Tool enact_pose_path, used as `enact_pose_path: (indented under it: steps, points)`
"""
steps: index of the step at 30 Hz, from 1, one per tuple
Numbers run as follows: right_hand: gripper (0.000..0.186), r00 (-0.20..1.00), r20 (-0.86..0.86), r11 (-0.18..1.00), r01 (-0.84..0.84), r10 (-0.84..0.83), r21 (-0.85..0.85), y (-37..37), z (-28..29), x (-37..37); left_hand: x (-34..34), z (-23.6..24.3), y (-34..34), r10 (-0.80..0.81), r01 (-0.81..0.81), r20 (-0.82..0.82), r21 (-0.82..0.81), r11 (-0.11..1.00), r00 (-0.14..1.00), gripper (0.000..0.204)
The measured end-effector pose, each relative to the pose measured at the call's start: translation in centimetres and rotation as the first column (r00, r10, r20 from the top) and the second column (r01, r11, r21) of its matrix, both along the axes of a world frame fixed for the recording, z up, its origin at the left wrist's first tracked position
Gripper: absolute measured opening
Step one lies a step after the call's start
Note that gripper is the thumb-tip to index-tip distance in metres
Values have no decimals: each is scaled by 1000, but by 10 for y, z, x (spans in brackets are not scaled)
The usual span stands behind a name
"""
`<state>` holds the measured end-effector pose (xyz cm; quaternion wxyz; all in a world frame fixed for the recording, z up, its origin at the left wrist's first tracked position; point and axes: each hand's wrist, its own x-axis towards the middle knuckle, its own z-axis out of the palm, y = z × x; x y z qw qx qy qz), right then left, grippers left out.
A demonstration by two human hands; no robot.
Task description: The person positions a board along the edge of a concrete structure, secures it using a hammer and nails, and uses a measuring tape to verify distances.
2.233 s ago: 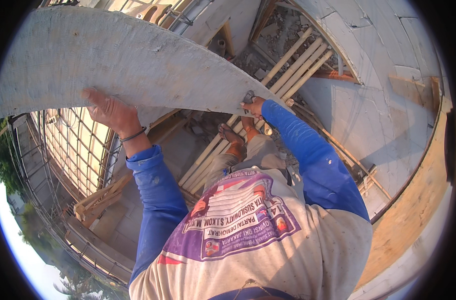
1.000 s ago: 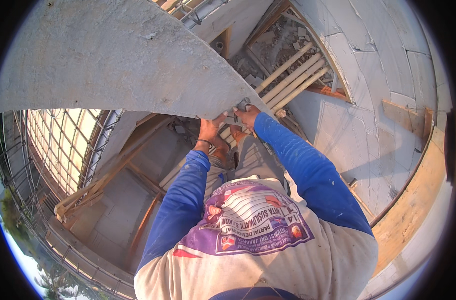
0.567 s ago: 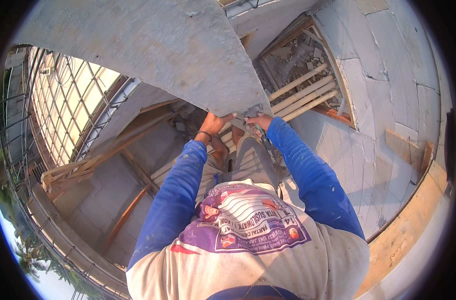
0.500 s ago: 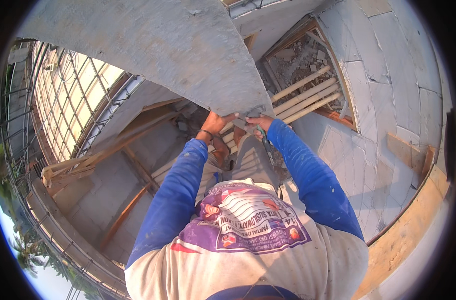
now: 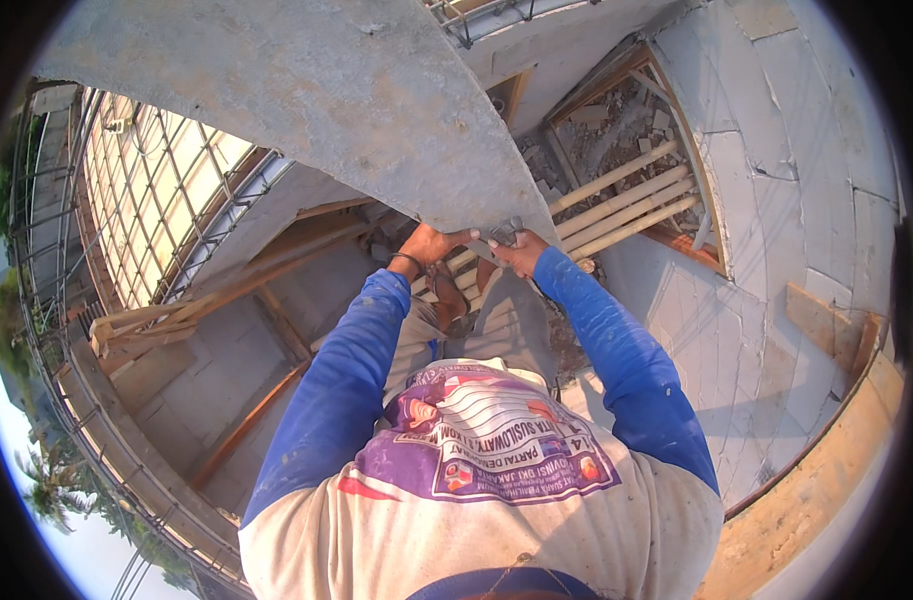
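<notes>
Both my hands are close together at the near end of a broad, grey plastered slab [image 5: 377, 110]. My left hand [image 5: 432, 245] is closed at its lower edge, thumb stretched toward the right; the curled fingers are partly hidden, and I cannot make out what they hold. My right hand [image 5: 520, 252] is closed around a hand tool with a grey metal head [image 5: 508, 229], which lies close against the slab's corner. The tool's handle is mostly hidden by the hand, so its exact kind is unclear.
Below are several pale poles [image 5: 627, 205] laid across a wood-framed opening with rubble. Grey block walling [image 5: 777, 230] rises at right. At left are a rebar grid [image 5: 167, 190] and timber planks [image 5: 217, 285]. My feet stand on the poles, high up.
My right hand has turned; the tool's green handle, hanging below it before, no longer shows. My left hand stays by the slab's edge. The view has shifted slightly.
</notes>
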<state>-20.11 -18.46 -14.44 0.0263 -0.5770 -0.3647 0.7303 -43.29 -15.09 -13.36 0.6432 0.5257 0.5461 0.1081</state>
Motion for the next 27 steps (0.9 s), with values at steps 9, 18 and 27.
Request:
enact_pose_path:
  steps: [9,18,27]
  points:
    - [38,796,-100,774,539,-597,-332,-36,10,14,1,-7,1,35,-35,-3,-25,999,999,52]
    - [42,967,-13,932,241,-254,-270,-26,17,17,-3,-10,-1,23,-23,22,-1,1000,999,52]
    - [53,991,50,969,135,-127,-208,-19,19,17,-2,1,-5,45,-45,17,20,999,999,53]
